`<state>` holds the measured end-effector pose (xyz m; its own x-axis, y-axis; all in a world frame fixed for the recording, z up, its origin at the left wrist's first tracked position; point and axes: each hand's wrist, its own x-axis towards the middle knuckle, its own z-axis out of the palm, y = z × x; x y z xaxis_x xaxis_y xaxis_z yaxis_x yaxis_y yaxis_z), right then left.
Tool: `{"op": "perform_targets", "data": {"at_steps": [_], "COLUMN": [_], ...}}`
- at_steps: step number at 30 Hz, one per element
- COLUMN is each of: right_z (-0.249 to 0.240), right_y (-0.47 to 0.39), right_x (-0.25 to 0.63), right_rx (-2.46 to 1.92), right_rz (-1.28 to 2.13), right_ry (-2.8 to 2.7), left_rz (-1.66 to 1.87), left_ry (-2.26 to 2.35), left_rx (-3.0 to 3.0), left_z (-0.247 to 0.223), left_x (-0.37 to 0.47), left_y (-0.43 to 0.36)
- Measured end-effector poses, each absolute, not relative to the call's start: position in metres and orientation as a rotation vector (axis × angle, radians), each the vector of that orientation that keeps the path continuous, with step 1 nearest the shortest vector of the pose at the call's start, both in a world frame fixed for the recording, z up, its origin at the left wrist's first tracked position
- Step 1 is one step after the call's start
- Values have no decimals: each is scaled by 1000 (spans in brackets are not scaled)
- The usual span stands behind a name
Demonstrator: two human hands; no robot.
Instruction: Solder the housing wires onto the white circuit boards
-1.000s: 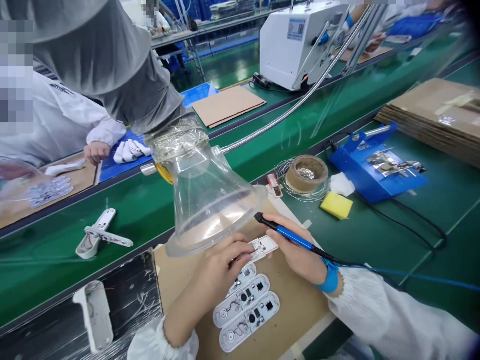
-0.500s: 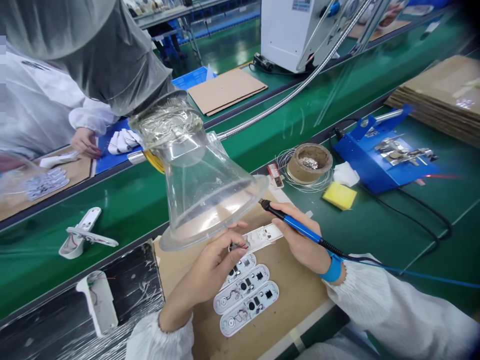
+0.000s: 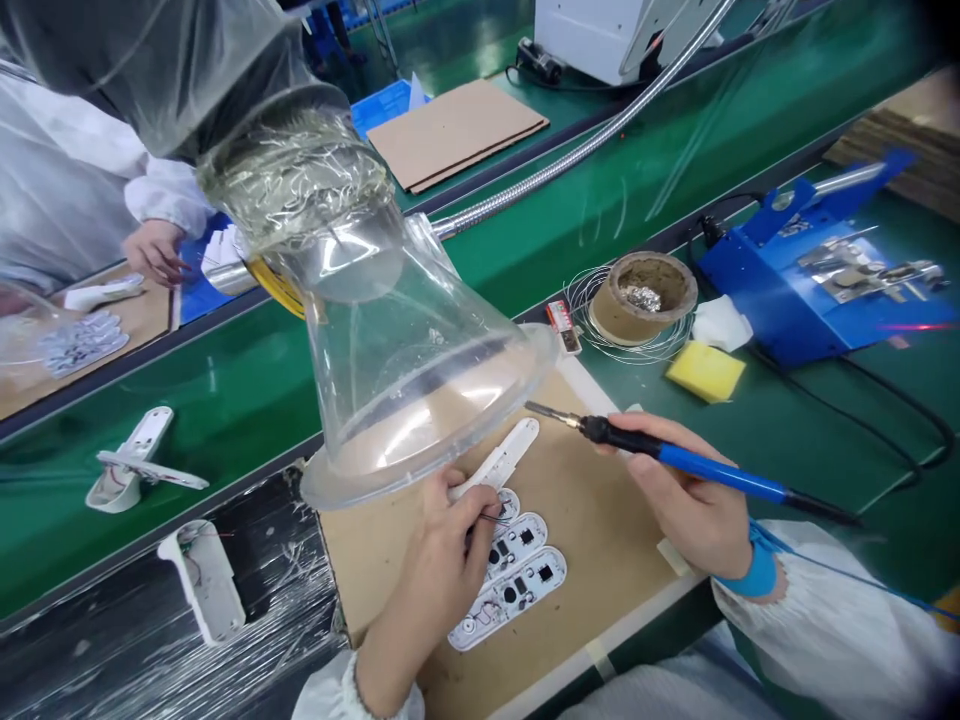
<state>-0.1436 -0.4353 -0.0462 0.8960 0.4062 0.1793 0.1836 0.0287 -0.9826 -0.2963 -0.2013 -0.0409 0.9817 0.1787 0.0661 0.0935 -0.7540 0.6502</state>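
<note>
Holding a slim, white, round-ended casing (image 3: pixel 507 455), the left hand (image 3: pixel 452 535) seemingly pinches thin wires (image 3: pixel 492 518).

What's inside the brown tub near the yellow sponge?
The tub holds a shiny silvery clump. The clump covers whatever lies beneath it, so I can't tell what's there.

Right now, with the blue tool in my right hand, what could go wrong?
The soldering iron in the right hand has its tip seemingly near the clear hood and might touch its rim. Thin wires show at the fingers of the left hand, by the white part; a pull could strain them.
</note>
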Motion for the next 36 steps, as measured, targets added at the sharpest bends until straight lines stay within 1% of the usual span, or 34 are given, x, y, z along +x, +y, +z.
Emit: {"op": "perform_targets", "data": {"at_steps": [5, 17, 36], "right_z": [-58, -57, -54], "right_y": [-446, -433, -426], "right_x": [-154, -156, -153], "right_rx": [-1401, -1648, -1579], "right_rz": [264, 292, 289], "right_ry": [-424, -536, -647], "left_rz": [201, 257, 288], "left_ry": [214, 213, 160], "left_rx": [2544, 2670, 2721], "left_z": [-52, -58, -57], "left_x": [-301, -300, -298], "left_y": [-205, -213, -213]}}
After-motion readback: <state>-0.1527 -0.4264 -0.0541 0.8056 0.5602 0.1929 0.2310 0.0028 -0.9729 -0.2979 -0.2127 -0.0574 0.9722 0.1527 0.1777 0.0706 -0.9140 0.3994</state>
